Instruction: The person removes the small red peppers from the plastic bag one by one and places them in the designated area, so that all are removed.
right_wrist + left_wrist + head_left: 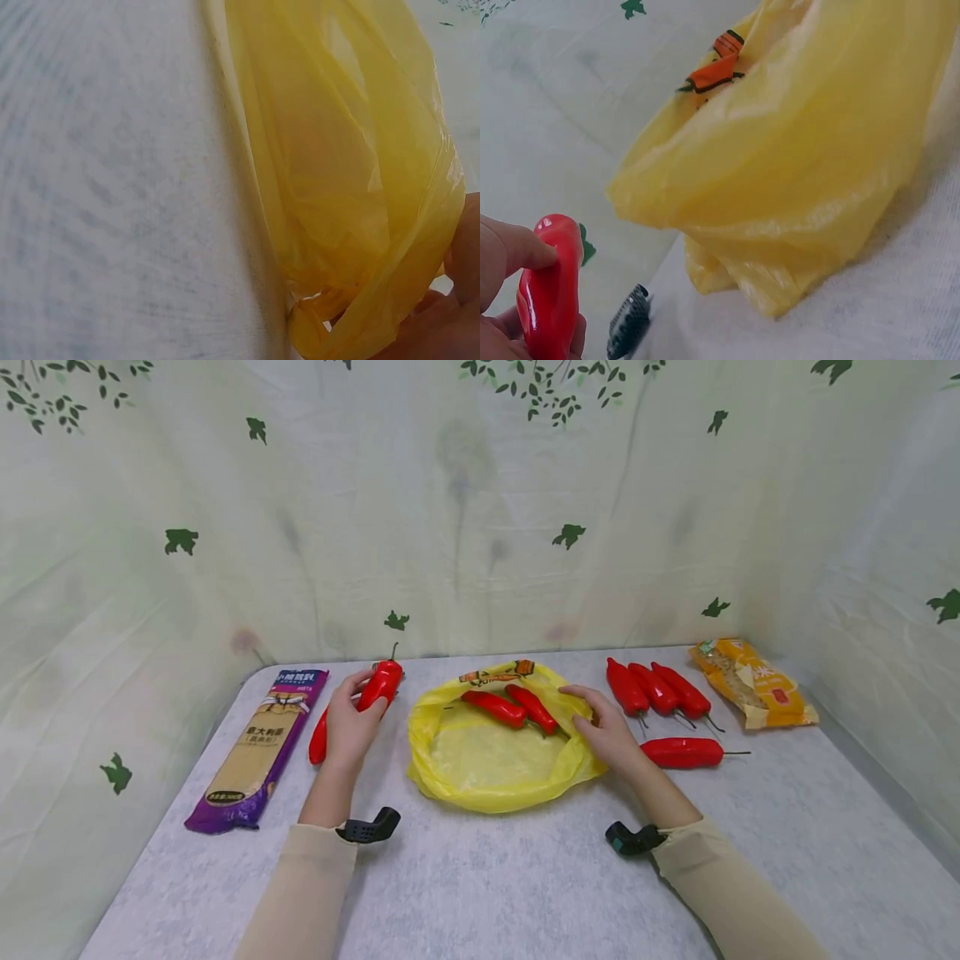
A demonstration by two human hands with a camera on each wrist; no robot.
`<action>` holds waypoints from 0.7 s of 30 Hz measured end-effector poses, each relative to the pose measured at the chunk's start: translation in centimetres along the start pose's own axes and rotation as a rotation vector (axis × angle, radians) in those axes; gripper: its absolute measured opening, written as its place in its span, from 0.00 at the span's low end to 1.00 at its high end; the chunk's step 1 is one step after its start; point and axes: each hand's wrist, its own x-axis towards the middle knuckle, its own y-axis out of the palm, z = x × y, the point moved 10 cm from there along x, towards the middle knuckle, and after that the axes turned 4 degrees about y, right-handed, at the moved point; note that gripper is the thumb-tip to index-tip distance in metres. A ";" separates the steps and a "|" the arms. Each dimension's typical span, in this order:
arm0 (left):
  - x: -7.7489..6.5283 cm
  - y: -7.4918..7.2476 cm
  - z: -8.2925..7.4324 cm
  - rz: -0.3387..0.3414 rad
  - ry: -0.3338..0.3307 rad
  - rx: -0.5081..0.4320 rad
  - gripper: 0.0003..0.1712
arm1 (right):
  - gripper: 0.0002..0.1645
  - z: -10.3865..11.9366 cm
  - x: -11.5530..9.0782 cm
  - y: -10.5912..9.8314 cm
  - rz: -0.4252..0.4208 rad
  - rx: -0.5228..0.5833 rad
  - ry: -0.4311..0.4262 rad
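My left hand [352, 718] pinches a glossy red chili pepper [382, 683] between thumb and fingers, its stem pointing up in the head view. The same pepper [551, 289] shows at the lower left of the left wrist view. Another red pepper [318, 739] lies beside that hand, partly hidden by it. An open yellow plastic bag [487, 785] stands between the hands with two red peppers [495, 708] inside. My right hand [603, 727] grips the bag's right rim. From the right wrist, the yellow film [337, 187] covers part of the fingers.
Three red peppers [660, 691] lie side by side at the back right, with one more pepper [684, 752] in front. An orange-yellow food packet [757, 685] sits beyond them. A purple pasta packet [258, 747] lies far left. A small dark object [630, 322] is behind the held pepper.
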 end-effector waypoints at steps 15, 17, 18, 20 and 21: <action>1.0 0.7 2.8 0.031 -0.023 0.083 0.32 | 0.27 -0.7 0.2 0.2 0.004 -0.004 0.022; 1.1 0.8 3.0 0.040 -0.016 0.090 0.32 | 0.27 -0.7 0.2 0.2 0.006 0.001 0.021; 1.1 0.9 3.1 0.041 -0.014 0.093 0.32 | 0.27 -0.7 0.2 0.2 0.007 0.000 0.022; 1.2 1.0 3.2 0.045 -0.010 0.100 0.32 | 0.27 -0.7 0.2 0.2 0.007 0.000 0.025; 1.2 1.1 3.3 0.045 -0.008 0.107 0.32 | 0.27 -0.7 0.2 0.2 0.006 -0.001 0.027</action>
